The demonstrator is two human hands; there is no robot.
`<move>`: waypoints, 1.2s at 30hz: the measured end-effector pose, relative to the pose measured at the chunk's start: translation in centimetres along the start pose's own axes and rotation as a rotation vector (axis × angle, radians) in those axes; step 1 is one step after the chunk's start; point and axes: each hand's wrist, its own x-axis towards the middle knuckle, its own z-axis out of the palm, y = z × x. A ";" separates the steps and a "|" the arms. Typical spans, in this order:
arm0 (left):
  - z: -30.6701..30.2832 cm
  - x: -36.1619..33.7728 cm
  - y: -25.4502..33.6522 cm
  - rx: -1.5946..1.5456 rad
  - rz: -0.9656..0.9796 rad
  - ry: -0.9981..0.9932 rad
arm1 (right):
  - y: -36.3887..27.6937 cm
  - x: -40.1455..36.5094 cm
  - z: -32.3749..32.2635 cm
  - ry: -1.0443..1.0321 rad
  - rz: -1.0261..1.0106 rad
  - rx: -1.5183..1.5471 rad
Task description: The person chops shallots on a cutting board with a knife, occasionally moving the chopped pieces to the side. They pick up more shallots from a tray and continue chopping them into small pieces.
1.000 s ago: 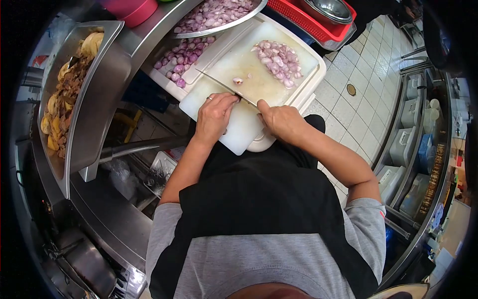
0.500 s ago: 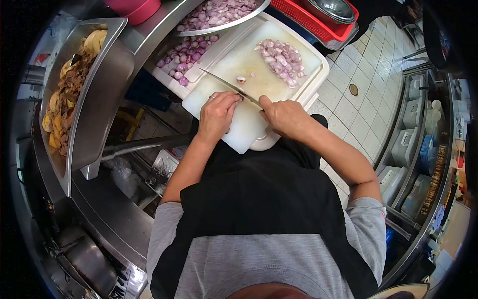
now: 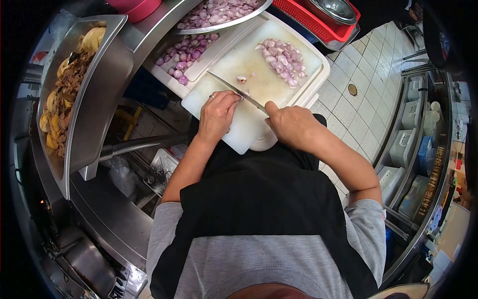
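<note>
R hand [image 3: 290,124], fingers wrapped round knife [image 3: 234,89], has pulled back twd lower right; L hand [image 3: 217,115] stays put, fingers curled together at blade, so slicing stroke's ongoing

Left tray [image 3: 102,84]: steel, tilted, holds brown and yellow scraps [image 3: 62,99], perhaps peelings.
Red basket [image 3: 303,15]: top edge, steel bowl [image 3: 332,7] inside.
Pink bowl [image 3: 137,6]: top left.
Floor [image 3: 368,74]: pale tiles.

White cutting board [image 3: 239,60], purple-pink shallots [image 3: 284,57], red basket [image 3: 303,20] (pink bowl [image 3: 137,7] beside), black apron [image 3: 264,199].
</note>
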 end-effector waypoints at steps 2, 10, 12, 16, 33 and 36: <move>0.0 0.1 -0.2 -0.001 0.014 0.010 | 0.2 0.4 0.9 0.008 0.014 0.007; 0.1 0.0 -0.2 -0.006 0.002 0.002 | -0.1 0.5 -0.7 0.000 -0.016 0.014; 0.2 -0.1 -0.2 -0.002 -0.011 0.002 | -0.3 0.3 -0.4 -0.031 -0.003 -0.004; 0.3 -0.1 -0.4 -0.007 0.011 0.023 | 0.8 1.8 3.0 0.061 -0.005 0.075; 0.3 -0.3 -0.4 0.003 -0.006 0.005 | -0.5 0.7 -0.5 -0.036 0.008 0.052; 0.3 -0.2 -0.5 0.031 -0.005 0.021 | -0.1 1.6 2.2 -0.016 0.043 0.105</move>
